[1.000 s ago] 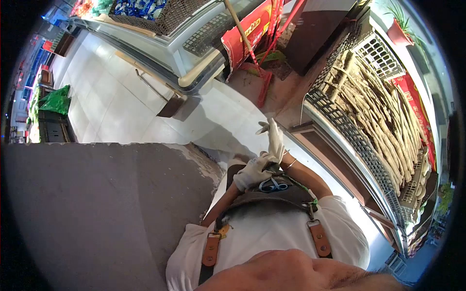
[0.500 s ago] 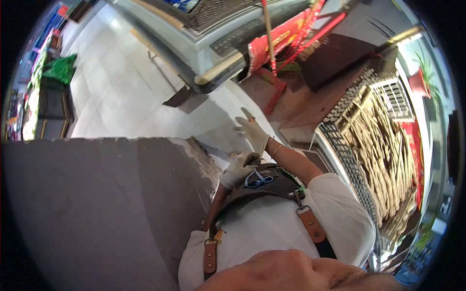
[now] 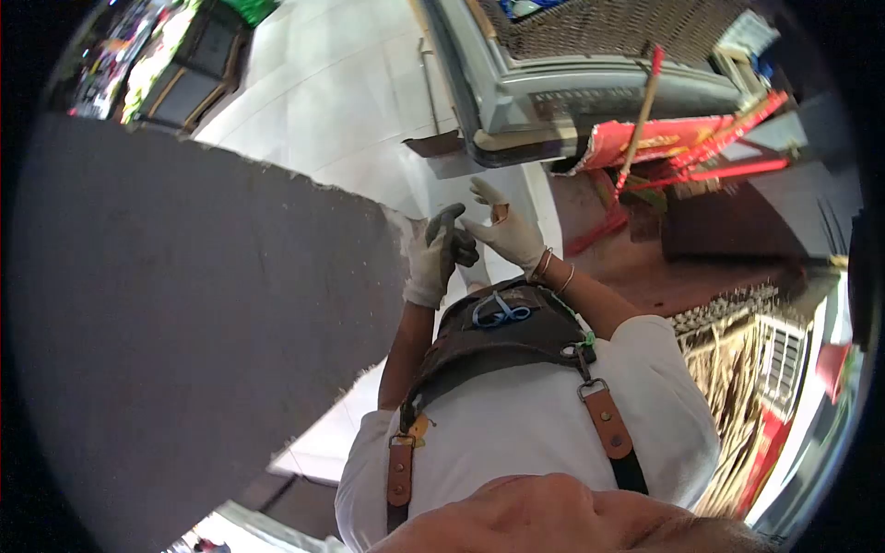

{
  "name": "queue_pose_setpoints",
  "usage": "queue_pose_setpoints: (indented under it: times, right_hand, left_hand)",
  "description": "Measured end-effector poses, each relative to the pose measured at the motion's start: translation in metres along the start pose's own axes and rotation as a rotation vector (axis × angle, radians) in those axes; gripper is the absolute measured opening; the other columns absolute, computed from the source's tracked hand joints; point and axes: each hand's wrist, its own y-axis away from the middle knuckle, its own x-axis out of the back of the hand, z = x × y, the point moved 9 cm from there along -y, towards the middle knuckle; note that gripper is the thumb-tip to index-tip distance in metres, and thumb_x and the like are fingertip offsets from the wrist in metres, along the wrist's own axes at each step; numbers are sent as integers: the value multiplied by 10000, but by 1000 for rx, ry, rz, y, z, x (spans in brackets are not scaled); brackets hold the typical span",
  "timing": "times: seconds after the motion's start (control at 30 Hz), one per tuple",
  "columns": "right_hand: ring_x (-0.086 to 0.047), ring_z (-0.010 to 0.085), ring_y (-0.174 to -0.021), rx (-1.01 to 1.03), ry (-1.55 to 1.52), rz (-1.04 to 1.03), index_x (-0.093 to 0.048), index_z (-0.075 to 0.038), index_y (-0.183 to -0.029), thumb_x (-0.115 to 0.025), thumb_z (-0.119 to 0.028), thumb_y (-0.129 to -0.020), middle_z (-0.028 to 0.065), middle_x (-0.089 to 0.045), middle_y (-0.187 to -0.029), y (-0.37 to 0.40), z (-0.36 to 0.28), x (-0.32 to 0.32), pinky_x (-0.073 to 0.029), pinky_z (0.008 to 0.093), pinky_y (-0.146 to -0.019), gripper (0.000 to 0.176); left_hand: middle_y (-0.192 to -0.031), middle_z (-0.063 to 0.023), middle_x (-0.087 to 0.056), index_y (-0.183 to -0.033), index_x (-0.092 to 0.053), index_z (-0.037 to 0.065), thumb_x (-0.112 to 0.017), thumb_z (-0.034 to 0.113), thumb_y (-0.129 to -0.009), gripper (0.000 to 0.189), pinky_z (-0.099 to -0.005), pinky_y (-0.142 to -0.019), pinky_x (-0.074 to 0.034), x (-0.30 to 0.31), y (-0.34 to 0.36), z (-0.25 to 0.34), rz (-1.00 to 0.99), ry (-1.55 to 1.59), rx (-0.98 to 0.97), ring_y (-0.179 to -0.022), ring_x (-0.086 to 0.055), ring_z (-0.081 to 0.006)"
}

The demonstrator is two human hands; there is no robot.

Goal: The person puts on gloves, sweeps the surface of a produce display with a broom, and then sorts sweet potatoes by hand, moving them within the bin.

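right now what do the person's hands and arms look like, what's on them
Both hands are gloved: the left hand in a whitish glove with dark grey fingers, the right hand in a plain pale one. Thin bangles ring the right wrist. The arms are bare up to short white sleeves.

Left hand (image 3: 430, 263) in a white glove with dark fingertips, fingers curled close against the gloved right hand (image 3: 505, 236), right fingers spread, bracelets (image 3: 556, 270) on that wrist, brown apron (image 3: 502, 348) below, blue-handled tool (image 3: 498, 311) in its pocket, freezer chest (image 3: 572, 92) beyond, pale tiled floor (image 3: 313, 101)
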Motion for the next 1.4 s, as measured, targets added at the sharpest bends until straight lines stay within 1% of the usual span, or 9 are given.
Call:
queue_pose_setpoints:
  times: [0.37,0.6,0.7,0.73,0.83,0.97,1.07,1.23,1.4]
  right_hand:
    - [-456,196,-1273,135,-84,-19,-347,-35,-1459,-687,-145,-852,150,-465,-1408,-30,-9,76,-348,307,-1058,704]
    - [-635,185,-920,60,-45,91,-604,-73,-1243,-695,-192,-817,108,-666,-1019,-38,6,88,-492,308,-831,452]
    - [-641,225,-936,203,228,133,-608,-98,-1243,-691,-194,-810,141,-657,-1029,-35,-34,101,-496,326,-858,451]
    - [-569,149,-897,70,167,31,-546,-55,-1319,-701,-153,-826,97,-638,-1032,-33,-26,99,-469,300,-833,526]
    - [-636,328,-1013,-150,140,-39,-527,-179,-1359,-655,-178,-789,159,-657,-1110,-24,-11,106,-496,370,-886,584]
    - [-609,307,-1082,-314,297,-70,-367,-162,-1467,-660,-237,-808,174,-599,-1204,-13,6,131,-470,374,-934,726]
    - [-573,317,-1135,35,-46,172,-353,-78,-1460,-660,-261,-849,183,-589,-1227,-16,54,136,-439,380,-971,708]
    - [-563,145,-1017,36,90,486,-457,-40,-1354,-651,-263,-919,72,-596,-1075,-34,91,252,-445,277,-872,525]
    - [-549,148,-911,126,-2,1120,-464,-20,-1318,-660,-164,-914,81,-569,-1070,-39,15,428,-474,276,-808,472]
  left_hand:
    - [-713,-107,-636,-1077,-594,-55,-533,106,-938,221,-287,-493,-486,-45,-6,36,444,-156,-347,-533,-588,-163]
    - [-822,-50,-635,-1033,-600,-4,-594,100,-903,167,-258,-550,-461,-115,-26,-37,129,-571,28,-638,-579,-104]
    - [-828,-45,-639,-999,-619,3,-603,105,-894,148,-246,-562,-452,-120,-24,-38,89,-610,95,-642,-569,-95]
    - [-816,-34,-622,-995,-627,7,-578,51,-867,144,-242,-564,-448,-120,-24,-42,107,-611,92,-633,-541,-81]
    - [-816,-27,-619,-987,-629,3,-588,69,-875,137,-243,-588,-456,-130,-25,-49,41,-678,81,-669,-554,-81]
    - [-911,-55,-671,-1037,-627,-26,-635,138,-868,236,-300,-705,-483,-158,-31,-60,-267,-949,69,-801,-582,-106]
    - [-950,-114,-682,-1062,-638,-4,-624,224,-875,296,-315,-772,-490,-166,-45,-81,-360,-1037,115,-845,-597,-128]
    - [-927,-133,-663,-1115,-611,8,-599,239,-872,335,-324,-796,-493,-168,-72,-153,-638,-1131,1,-839,-592,-155]
    - [-1008,-126,-667,-1128,-599,-16,-599,249,-893,354,-349,-830,-490,-114,-66,-139,-167,-998,96,-903,-613,-212]
